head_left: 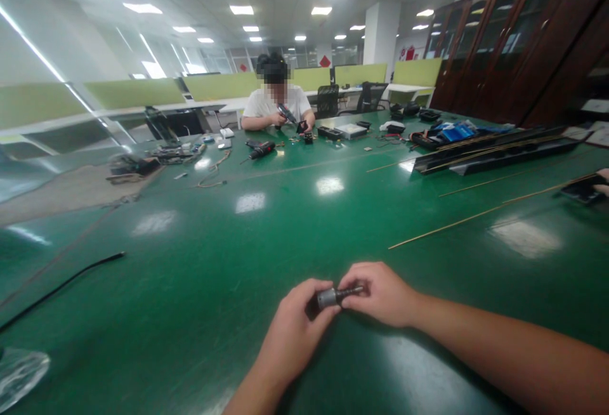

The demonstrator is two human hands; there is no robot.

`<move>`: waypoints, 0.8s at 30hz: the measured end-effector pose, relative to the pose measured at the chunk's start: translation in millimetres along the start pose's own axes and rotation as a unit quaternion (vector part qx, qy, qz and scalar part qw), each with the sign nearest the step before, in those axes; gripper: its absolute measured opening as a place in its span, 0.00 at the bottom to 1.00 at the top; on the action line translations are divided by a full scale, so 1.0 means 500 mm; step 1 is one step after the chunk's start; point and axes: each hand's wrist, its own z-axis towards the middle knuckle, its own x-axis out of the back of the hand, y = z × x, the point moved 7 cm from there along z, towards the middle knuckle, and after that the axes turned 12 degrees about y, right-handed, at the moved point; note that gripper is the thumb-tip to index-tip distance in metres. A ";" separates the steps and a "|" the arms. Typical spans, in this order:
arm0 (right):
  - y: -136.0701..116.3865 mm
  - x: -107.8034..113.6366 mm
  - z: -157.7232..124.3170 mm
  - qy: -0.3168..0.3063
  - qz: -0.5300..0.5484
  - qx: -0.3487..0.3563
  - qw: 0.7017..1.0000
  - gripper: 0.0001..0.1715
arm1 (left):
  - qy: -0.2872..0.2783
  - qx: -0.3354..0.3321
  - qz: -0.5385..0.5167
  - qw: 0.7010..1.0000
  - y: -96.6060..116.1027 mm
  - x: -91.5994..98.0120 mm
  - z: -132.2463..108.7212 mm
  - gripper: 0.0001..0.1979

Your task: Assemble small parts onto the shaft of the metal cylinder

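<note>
My left hand [302, 316] is closed around a short grey metal cylinder [327, 298], held sideways just above the green table [204, 320]. From its right end runs a thinner dark shaft [349, 292] with a pale tip. My right hand [380, 291] pinches this shaft between thumb and fingers, close against the left fingertips. The exact kind of part cannot be made out, and its left end is hidden inside my left palm.
A black cable [64, 286] lies at the left, above a clear plastic or glass object [21, 377]. Thin brass-coloured rods [447, 226] and black channels [476, 158] lie at the right. Across the table, a person [276, 104] holds a power tool behind a red-black drill [261, 150].
</note>
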 end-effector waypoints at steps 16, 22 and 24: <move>0.025 -0.006 -0.010 0.000 0.059 -0.074 0.996 0.07 | 0.022 0.001 -0.024 0.999 0.007 0.009 0.000 0.11; 0.039 -0.010 -0.011 0.005 0.075 -0.086 0.993 0.08 | 0.049 -0.024 -0.036 0.998 0.004 0.018 0.001 0.12; 0.041 -0.009 -0.011 0.005 0.081 -0.091 0.993 0.08 | 0.059 -0.030 -0.037 0.997 0.003 0.021 0.003 0.12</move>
